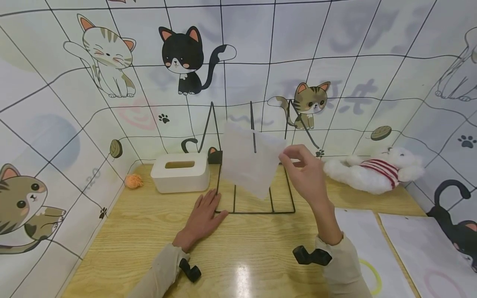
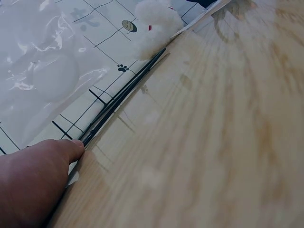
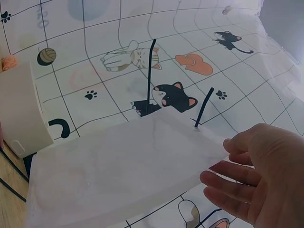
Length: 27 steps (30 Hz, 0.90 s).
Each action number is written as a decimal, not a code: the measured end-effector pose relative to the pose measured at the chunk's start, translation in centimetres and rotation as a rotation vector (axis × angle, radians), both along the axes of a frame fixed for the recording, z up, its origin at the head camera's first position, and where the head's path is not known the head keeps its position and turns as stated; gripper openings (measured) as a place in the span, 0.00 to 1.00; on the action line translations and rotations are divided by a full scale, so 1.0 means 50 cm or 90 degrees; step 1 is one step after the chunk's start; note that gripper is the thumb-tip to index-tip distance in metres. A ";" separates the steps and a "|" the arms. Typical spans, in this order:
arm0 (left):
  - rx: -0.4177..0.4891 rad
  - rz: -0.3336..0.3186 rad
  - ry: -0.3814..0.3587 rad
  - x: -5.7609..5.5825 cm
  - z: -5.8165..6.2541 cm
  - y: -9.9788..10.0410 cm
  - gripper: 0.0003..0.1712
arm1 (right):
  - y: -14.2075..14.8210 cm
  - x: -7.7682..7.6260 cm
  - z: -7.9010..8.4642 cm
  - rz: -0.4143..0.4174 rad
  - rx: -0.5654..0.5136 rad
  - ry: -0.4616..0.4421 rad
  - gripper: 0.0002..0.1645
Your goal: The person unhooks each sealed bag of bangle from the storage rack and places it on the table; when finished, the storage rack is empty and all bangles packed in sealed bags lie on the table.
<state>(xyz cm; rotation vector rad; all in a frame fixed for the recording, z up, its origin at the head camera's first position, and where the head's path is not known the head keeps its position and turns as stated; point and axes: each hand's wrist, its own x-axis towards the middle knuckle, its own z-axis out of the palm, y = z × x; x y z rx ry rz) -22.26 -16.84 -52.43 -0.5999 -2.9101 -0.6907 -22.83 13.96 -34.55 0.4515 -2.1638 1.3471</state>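
Observation:
My right hand point(image 1: 305, 174) pinches the right corner of a translucent white plastic bag point(image 1: 247, 159) between thumb and forefinger. The bag hangs tilted over a black wire rack point(image 1: 261, 213) with pointed uprights; the middle upright shows partly through it. In the left wrist view the bag point(image 2: 45, 61) has a shiny surface and a round outline. Palm down, my left hand point(image 1: 204, 213) rests on the table at the rack's front left corner. Its thumb point(image 2: 71, 148) touches the rack's front wire. From the right wrist view, the bag point(image 3: 114, 166) spreads out flat and two uprights rise behind it.
A white tissue box point(image 1: 180, 174) stands left of the rack, beside a small orange ball point(image 1: 133, 181). At the back right lies a white plush toy point(image 1: 376, 170) with a striped top. White sheets point(image 1: 357, 236) lie on the right. A cat-print cloth point(image 1: 246, 33) encloses the wooden table point(image 1: 238, 244).

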 end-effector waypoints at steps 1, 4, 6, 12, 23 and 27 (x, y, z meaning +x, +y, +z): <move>0.002 0.000 -0.001 0.000 0.000 0.000 0.42 | -0.001 0.000 0.000 0.005 -0.004 -0.004 0.10; 0.004 -0.002 -0.003 0.001 0.000 0.000 0.42 | -0.004 0.001 -0.001 0.019 -0.015 -0.019 0.11; 0.001 -0.003 0.000 -0.001 -0.002 0.000 0.42 | -0.005 0.000 0.000 0.026 -0.019 -0.024 0.12; -0.006 -0.003 0.003 -0.002 -0.004 -0.002 0.42 | -0.010 -0.003 -0.004 0.042 0.000 0.009 0.14; 0.000 -0.005 -0.001 0.000 -0.002 -0.002 0.42 | -0.016 -0.007 -0.004 0.018 0.002 0.074 0.09; 0.003 -0.005 -0.001 0.000 -0.001 -0.002 0.42 | -0.013 -0.006 -0.003 0.011 -0.001 0.060 0.10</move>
